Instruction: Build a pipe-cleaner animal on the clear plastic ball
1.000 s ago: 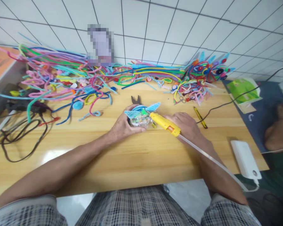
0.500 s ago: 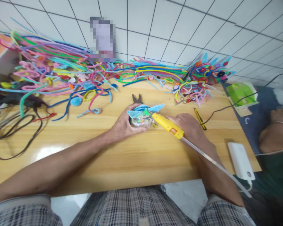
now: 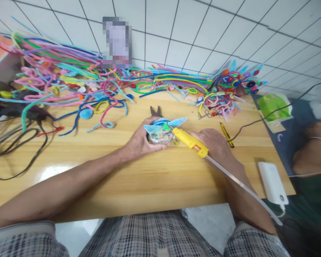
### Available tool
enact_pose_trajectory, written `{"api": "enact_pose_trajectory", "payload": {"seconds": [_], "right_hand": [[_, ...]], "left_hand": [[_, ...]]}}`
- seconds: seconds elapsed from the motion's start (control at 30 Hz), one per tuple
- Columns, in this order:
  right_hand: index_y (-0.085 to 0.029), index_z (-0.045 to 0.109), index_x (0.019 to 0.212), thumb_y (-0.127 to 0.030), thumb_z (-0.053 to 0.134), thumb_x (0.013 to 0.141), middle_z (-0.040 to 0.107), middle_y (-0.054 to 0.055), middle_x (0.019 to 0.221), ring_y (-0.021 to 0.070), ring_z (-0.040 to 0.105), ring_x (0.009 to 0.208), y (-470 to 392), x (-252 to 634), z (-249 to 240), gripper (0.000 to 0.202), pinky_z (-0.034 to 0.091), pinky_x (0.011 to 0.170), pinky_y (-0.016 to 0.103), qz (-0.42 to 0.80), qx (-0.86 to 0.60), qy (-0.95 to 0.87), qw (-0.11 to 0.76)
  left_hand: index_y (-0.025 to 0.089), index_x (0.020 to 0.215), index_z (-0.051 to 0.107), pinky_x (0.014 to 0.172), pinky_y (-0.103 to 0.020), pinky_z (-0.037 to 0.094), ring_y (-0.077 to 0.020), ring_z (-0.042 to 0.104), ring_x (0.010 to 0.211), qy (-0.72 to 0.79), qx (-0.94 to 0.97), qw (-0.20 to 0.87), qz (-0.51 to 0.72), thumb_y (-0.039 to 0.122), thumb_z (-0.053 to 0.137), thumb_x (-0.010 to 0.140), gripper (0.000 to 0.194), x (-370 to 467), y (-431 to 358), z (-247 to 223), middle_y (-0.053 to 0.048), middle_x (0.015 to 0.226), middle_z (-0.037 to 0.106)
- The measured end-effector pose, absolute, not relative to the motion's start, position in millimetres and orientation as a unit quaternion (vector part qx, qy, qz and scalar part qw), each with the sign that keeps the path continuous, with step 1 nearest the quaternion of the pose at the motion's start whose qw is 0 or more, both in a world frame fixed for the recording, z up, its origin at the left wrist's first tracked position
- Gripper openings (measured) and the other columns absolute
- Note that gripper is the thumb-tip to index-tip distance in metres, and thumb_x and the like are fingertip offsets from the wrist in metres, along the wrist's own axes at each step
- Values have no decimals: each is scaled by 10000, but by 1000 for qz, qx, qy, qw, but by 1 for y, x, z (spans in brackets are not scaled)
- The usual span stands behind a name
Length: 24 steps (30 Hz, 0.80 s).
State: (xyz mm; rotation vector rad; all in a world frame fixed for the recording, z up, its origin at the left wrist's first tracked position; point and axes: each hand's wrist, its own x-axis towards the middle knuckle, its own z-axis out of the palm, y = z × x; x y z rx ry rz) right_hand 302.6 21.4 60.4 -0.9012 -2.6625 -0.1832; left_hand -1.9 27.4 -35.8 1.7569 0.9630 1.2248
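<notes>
My left hand (image 3: 140, 137) is wrapped round the left side of a small craft piece (image 3: 161, 136). That piece has a clear, rounded body, a green bit on top and two light-blue fuzzy wings or ears. My right hand (image 3: 212, 142) is closed on a yellow hot glue gun (image 3: 190, 141), its handle hidden behind the fingers. The gun's nozzle points at the right side of the craft piece, near the base of the right wing; I cannot tell whether it touches. A long clear glue stick (image 3: 235, 179) sticks out of the gun's rear over my right forearm.
Pliers (image 3: 155, 111) lie just beyond the craft piece. Right of my right hand are a yellow utility knife (image 3: 226, 135) and a white power bank (image 3: 273, 183). Colourful pipe cleaners (image 3: 69, 67) line the wall. Another person's arm (image 3: 311, 153) shows at far right.
Both hands, the craft piece and the glue gun hold nearly the same position. Only a slight shift of the camera view shows.
</notes>
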Motion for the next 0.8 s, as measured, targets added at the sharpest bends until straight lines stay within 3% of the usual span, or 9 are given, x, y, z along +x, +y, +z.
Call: {"api": "enact_pose_trajectory", "payload": {"seconds": [0.2, 0.43, 0.8], "right_hand": [[-177, 705, 1368, -215, 451, 1125, 740, 75, 890, 250, 671, 839, 21, 304, 57, 353, 463, 750, 373, -55, -330, -930, 150], [-137, 706, 1315, -276, 407, 1165, 726, 74, 859, 238, 644, 793, 20, 301, 58, 362, 446, 719, 367, -81, -320, -930, 160], [-152, 704, 1373, -202, 460, 1100, 748, 94, 920, 269, 676, 883, 20, 306, 51, 369, 471, 788, 386, -55, -344, -927, 143]], "left_hand": [[227, 1493, 578, 1240, -571, 515, -362, 653, 1421, 383, 707, 357, 475, 500, 1008, 742, 907, -3, 28, -33, -176, 1488, 670], [239, 1487, 584, 1222, -579, 528, -366, 668, 1400, 380, 712, 352, 474, 520, 1002, 746, 896, -3, 29, -32, -168, 1476, 679], [241, 1465, 607, 1235, -595, 508, -374, 640, 1420, 387, 702, 363, 475, 562, 992, 736, 884, -1, 29, -32, -170, 1481, 669]]}}
